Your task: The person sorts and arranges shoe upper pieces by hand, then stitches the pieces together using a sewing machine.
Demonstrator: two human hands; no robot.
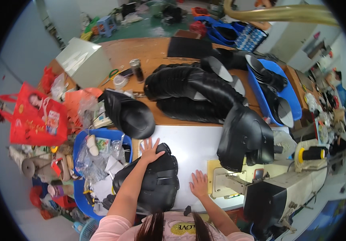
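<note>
Panel (157, 188) (black, kinda wavy-edged) is lying on the white tabletop (189, 138); left hand (150, 152) is resting splayed at its far edge, right hand (199, 184) is chilling, fingers spread, near the sewing machine (295, 186).

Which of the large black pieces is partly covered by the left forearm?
The black piece with the notched right edge: only this one lies under the left forearm; the others lie farther back or beside the sewing machine.
</note>
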